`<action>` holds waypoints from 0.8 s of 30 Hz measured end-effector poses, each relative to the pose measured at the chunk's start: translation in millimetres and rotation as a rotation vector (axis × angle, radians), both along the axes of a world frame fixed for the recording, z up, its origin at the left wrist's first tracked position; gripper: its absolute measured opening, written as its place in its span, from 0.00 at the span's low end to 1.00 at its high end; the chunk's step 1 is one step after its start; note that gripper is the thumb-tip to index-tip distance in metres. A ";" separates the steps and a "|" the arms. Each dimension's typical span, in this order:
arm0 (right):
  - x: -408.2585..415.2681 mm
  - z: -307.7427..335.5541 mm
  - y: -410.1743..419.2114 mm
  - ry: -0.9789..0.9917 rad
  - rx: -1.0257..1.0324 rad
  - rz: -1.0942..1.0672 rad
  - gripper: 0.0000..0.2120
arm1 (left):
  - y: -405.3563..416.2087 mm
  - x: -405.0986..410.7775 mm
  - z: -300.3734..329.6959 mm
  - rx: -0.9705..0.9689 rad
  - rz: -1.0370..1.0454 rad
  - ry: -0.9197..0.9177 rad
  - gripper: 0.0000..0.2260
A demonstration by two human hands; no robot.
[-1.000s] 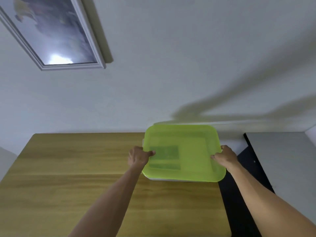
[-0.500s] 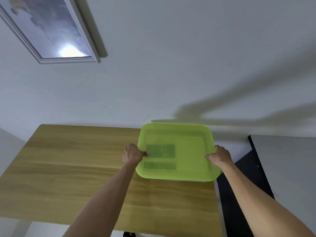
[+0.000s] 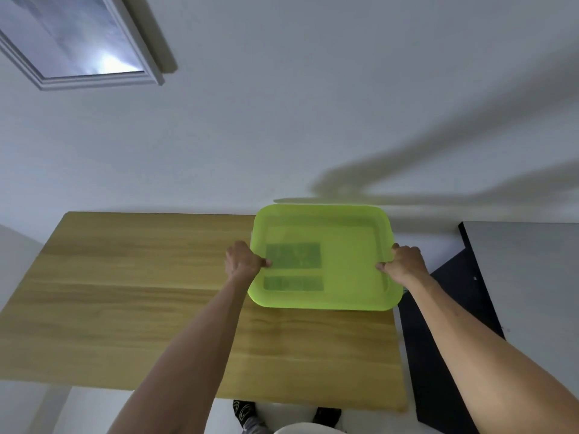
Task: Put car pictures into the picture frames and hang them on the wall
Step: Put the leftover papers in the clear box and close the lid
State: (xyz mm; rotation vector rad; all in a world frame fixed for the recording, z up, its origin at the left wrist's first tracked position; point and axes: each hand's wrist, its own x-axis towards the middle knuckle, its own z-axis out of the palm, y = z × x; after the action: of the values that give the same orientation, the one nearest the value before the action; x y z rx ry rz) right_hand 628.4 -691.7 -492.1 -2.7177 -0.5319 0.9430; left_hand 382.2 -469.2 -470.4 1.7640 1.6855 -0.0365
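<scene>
Item: translucent lime-green plastic lid (image 3: pixel 344 264), rectangular with rounded corners, covering a pale container of which only a sliver shows at the left edge. Location: far right corner of the wooden desk (image 3: pixel 156 292), its far edge close to the white wall (image 3: pixel 313 104), its right edge level with or slightly past the desk's right edge. Orientation: lying flat, long axis running left to right, parallel to the desk's far edge. Contents: two dark rectangular shapes (image 3: pixel 293 266) seen through the lid in its left half, one behind the other; what they are cannot be told.

Left hand (image 3: pixel 242 261): at the lid's left short edge, thumb on top of the lid, fingers curled round and under the rim, gripping it.

Right hand (image 3: pixel 404 261): at the lid's right short edge, thumb on top, fingers wrapped over the rim, gripping it. The lid lies between the two hands, forearms reaching in from the near side.

Surroundings: framed picture (image 3: pixel 78 39) with a pale frame on the wall, upper left. Grey panel (image 3: pixel 526 277) and a dark surface to the right of the desk. Dark shoes (image 3: pixel 244 411) visible below the desk's near edge.
</scene>
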 end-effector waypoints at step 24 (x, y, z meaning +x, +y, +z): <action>-58.2 -54.7 38.4 -0.490 0.065 0.448 0.31 | -7.7 21.9 -79.5 0.481 -0.780 0.186 0.37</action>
State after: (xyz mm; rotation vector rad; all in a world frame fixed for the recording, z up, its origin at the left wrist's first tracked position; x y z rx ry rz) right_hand 570.3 -653.3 -546.8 -2.8173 -1.2739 0.3064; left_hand 404.1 -477.0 -549.9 2.7669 1.0662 -0.1560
